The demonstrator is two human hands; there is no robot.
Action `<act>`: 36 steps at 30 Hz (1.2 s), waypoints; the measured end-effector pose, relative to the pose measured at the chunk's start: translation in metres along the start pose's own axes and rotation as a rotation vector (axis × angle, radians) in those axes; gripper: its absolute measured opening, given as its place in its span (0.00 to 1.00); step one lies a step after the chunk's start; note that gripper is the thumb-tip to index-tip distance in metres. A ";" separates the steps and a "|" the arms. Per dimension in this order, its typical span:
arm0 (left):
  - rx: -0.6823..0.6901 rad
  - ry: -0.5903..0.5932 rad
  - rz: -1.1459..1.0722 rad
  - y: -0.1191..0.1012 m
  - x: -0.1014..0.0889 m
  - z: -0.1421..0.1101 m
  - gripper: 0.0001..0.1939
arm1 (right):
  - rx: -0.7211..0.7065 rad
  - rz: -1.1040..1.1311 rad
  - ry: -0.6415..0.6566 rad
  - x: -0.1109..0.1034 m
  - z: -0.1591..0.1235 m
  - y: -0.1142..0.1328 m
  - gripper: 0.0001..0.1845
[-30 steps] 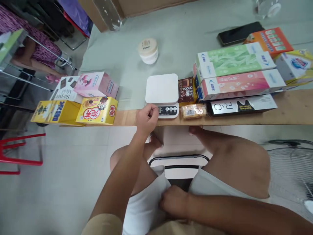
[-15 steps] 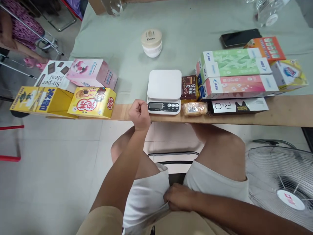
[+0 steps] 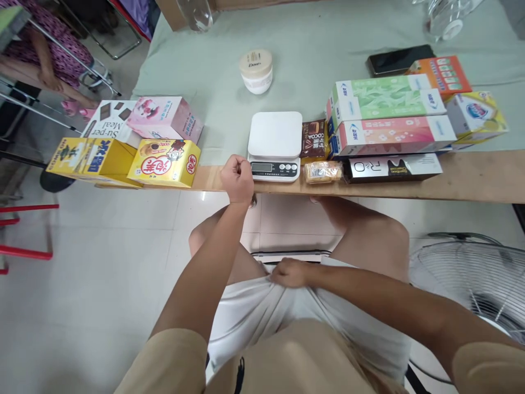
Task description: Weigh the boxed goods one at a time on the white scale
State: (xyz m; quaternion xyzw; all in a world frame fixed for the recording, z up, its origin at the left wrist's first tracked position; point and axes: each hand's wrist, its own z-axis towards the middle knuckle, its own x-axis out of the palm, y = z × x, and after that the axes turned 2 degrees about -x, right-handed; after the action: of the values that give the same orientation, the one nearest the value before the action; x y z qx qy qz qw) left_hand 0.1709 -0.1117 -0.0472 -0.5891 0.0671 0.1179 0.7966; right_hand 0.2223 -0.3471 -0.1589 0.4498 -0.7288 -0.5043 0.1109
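Observation:
My left hand (image 3: 238,178) rests as a fist on the table's wooden front edge, just left of the white kitchen scale (image 3: 275,135); nothing shows in it. Bare is the scale's plate, and its display faces me. Over my lap, my right hand (image 3: 290,272) is closed on the cloth of the light shorts (image 3: 262,306) and pulls it into folds. Right of the scale lie a brown cocoa snack packet (image 3: 314,139) and a wrapped biscuit pack (image 3: 324,172). Beyond the scale stands a Dove jar (image 3: 256,71) with its lid on.
Snack boxes, including a yellow one (image 3: 164,163), stand at the left. Tissue boxes (image 3: 394,134), a black R&O box (image 3: 394,166) and a phone (image 3: 401,60) are at the right. A floor fan (image 3: 471,279) stands at lower right. Another person sits at upper left.
My right hand has moved up and forward from my lap, drawing the shorts' cloth with it. My left fist stays beside the scale. The view has shifted slightly.

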 end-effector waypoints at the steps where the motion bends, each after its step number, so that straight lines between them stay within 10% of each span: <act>1: -0.005 0.004 0.005 0.000 0.000 0.000 0.17 | 0.029 -0.035 0.004 -0.005 0.005 0.000 0.23; 14: -0.053 0.029 0.009 -0.003 -0.001 -0.004 0.17 | 0.086 -0.219 0.216 0.082 -0.040 0.052 0.23; 29: -0.064 0.056 0.026 -0.002 -0.005 -0.006 0.15 | 0.009 0.009 0.236 0.072 -0.017 0.016 0.23; 36: -0.061 0.039 0.005 -0.001 -0.004 -0.004 0.16 | 0.077 -0.104 -0.090 0.046 0.018 -0.002 0.22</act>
State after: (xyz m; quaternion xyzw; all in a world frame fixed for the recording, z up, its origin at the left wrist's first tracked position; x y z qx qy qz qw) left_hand 0.1677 -0.1165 -0.0469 -0.6153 0.0806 0.1104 0.7764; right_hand 0.1854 -0.3711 -0.1825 0.4678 -0.7276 -0.5006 0.0343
